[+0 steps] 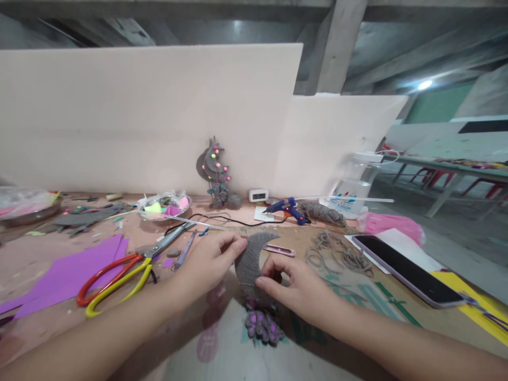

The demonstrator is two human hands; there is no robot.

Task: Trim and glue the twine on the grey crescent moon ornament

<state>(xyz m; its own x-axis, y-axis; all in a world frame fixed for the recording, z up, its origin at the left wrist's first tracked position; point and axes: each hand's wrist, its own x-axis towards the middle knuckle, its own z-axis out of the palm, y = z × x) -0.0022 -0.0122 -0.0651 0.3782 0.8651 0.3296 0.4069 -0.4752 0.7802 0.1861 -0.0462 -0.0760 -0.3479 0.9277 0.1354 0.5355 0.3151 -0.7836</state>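
A crescent moon wrapped in grey yarn (249, 264) stands roughly upright in front of me. My left hand (216, 259) pinches its left edge near the top, thumb and fingers together. On the inner curve, the thumb and bent fingers of my right hand (291, 280) grip the lower right side. Below the crescent sits a cluster of grey yarn pieces with purple centres (264, 325); whether it is attached to the crescent I cannot tell. Just behind my right hand lies a small pink thread snipper (280, 250).
Red-and-yellow-handled scissors (147, 259) lie left, by purple sheets (71, 272). Behind are a bowl of coloured pieces (164, 206), a decorated grey crescent (216, 166), a small clock (258, 195) and a blue glue gun (289, 209). Loose yarn (337, 254) and a phone (408, 270) lie right.
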